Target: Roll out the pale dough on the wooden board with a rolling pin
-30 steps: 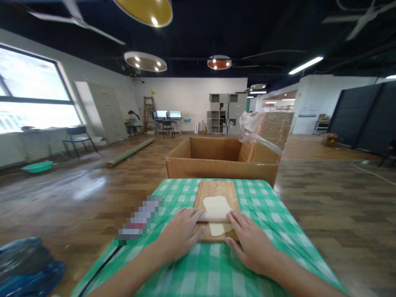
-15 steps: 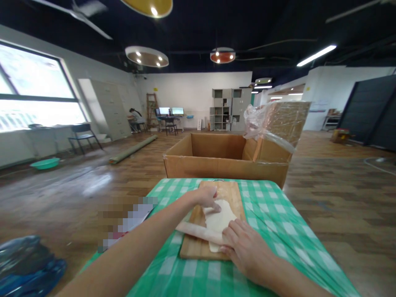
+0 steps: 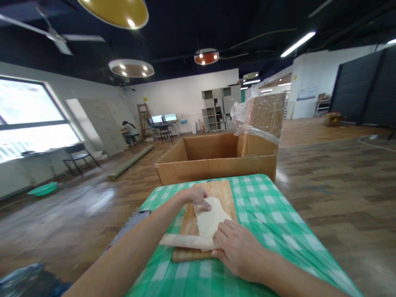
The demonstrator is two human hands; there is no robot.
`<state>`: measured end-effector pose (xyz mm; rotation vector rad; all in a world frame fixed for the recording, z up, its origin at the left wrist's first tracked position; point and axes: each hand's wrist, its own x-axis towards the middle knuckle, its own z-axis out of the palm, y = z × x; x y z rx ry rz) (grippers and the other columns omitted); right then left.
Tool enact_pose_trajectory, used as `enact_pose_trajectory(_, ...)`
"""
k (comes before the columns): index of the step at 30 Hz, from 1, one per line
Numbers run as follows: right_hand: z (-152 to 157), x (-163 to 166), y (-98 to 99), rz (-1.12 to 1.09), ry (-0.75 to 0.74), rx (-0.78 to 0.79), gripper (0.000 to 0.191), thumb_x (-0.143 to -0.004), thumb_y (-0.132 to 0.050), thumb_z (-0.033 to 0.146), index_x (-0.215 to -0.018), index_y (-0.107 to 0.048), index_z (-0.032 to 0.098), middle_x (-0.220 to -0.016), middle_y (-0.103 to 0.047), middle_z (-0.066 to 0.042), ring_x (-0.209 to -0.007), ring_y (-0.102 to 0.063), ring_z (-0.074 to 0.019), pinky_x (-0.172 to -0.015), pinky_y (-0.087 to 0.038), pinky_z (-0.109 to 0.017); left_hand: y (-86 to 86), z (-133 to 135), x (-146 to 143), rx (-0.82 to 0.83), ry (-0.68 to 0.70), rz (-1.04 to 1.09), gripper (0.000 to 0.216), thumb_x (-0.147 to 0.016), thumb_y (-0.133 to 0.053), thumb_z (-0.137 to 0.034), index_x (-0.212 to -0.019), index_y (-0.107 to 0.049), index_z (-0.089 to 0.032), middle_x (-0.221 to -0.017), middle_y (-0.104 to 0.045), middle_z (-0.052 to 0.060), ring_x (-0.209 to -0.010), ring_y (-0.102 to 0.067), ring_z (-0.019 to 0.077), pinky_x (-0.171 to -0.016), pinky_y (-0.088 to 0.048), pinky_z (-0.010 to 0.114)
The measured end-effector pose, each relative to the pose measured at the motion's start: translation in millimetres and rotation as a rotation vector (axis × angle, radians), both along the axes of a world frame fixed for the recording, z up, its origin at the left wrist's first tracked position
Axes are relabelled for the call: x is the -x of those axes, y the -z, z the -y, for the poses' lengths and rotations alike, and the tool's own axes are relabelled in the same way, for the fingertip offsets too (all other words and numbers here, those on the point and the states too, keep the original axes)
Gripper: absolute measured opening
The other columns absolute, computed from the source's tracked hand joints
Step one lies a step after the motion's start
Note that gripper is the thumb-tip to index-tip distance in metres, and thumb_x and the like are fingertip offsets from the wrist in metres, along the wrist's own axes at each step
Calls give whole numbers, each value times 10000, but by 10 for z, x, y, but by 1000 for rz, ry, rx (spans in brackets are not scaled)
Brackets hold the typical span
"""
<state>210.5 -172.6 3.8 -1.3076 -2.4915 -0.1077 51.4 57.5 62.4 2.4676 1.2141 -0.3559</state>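
Observation:
A thin, pale sheet of dough (image 3: 212, 216) lies on a wooden cutting board (image 3: 182, 253), its outline uneven. Across its near end rests a light-coloured rolling pin (image 3: 182, 241), which sticks out past the board's left side. My right hand (image 3: 233, 245) is closed over the pin's right end, hiding that end. At the dough's far left edge, my left hand (image 3: 198, 196) has its thumb on the sheet and its fingers curled at the edge. Little dough shows on the near side of the pin.
A green-and-white checked cloth (image 3: 287, 235) covers the table. Beyond its far edge stands a large open cardboard box (image 3: 216, 167) with plastic-wrapped cardboard (image 3: 266, 115). A flat item (image 3: 131, 222), partly blurred out, lies by the table's left edge. A person (image 3: 130, 130) sits far back left.
The rolling pin and my right hand have come nearer to me over the dough, and less dough shows below the pin. My left hand stays at the far edge. The view has tilted.

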Motion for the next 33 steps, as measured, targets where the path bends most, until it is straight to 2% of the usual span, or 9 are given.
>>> enact_pose_trajectory(6,12,-6,-28,-4,-11,33,230,-1064,-522,378,-1036,-638,181,-1077,-683,-84,-1012,-578,-269,-926,-442,-408,93,12,261,1,-143,155,347,-658,-765,-473,-805,-655,-179,-794,-671,6,-790,-616,200,-623,-428,256)
enact_pose_trajectory(11,24,-87,-115,-46,-28,122,206,-1057,-522,361,-1027,-634,190,-1072,-674,-81,-1006,-587,-252,-907,-445,-379,243,172,700,395,-390,340,586,-619,-811,-655,-904,-654,-168,-708,-668,22,-609,-644,194,-522,-543,292)
enact_pose_trajectory(15,28,-256,-234,-131,-38,263,198,-1064,-504,357,-1013,-624,207,-1074,-672,-66,-967,-612,-225,-834,-458,-344,325,343,982,591,-353,396,639,-637,-789,-742,-886,-684,-164,-717,-683,36,-608,-654,187,-555,-576,309)
enact_pose_trajectory(18,-3,-341,-269,-240,-21,326,170,-1062,-514,350,-1037,-616,217,-1063,-669,-52,-964,-623,-218,-849,-472,-342,292,437,1114,389,-261,310,619,-846,-551,-784,-761,-664,-181,-669,-665,36,-607,-627,181,-599,-537,307)
enact_pose_trajectory(21,-68,-363,-250,-326,-8,340,164,-1069,-500,345,-1066,-615,227,-1072,-663,-51,-977,-622,-214,-879,-487,-344,143,598,1185,-22,-236,260,664,-1008,-282,-669,-695,-632,-199,-679,-671,50,-676,-634,205,-670,-486,325)
enact_pose_trajectory(24,-160,-346,-244,-301,21,290,197,-1079,-477,355,-1094,-618,219,-1103,-652,-79,-1011,-610,-232,-912,-490,-370,-22,886,1169,-395,-227,376,603,-1071,-216,-549,-847,-656,-204,-855,-717,67,-841,-663,237,-764,-470,348)
enact_pose_trajectory(26,-229,-309,-269,-239,32,254,204,-1080,-470,348,-1087,-620,210,-1109,-646,-90,-1044,-599,-245,-940,-482,-391,-48,1071,1098,-493,-118,426,499,-1085,-275,-516,-1022,-662,-208,-1047,-722,80,-992,-663,248,-865,-482,360)
enact_pose_trajectory(29,-337,-222,-309,-128,23,221,217,-1085,-450,313,-1042,-630,199,-1080,-650,-88,-1054,-590,-246,-954,-474,-401,96,1172,947,-563,27,392,423,-1102,-312,-441,-1228,-630,-193,-1235,-685,115,-1163,-632,267,-1001,-481,400)
enact_pose_trajectory(33,-490,-129,-230,-21,69,141,285,-1098,-401,289,-1139,-665,190,-1157,-651,-107,-1099,-588,-249,-971,-477,-414,401,986,799,-641,61,284,417,-1111,-308,-381,-1269,-622,-156,-1269,-675,158,-1210,-619,286,-1046,-484,444)
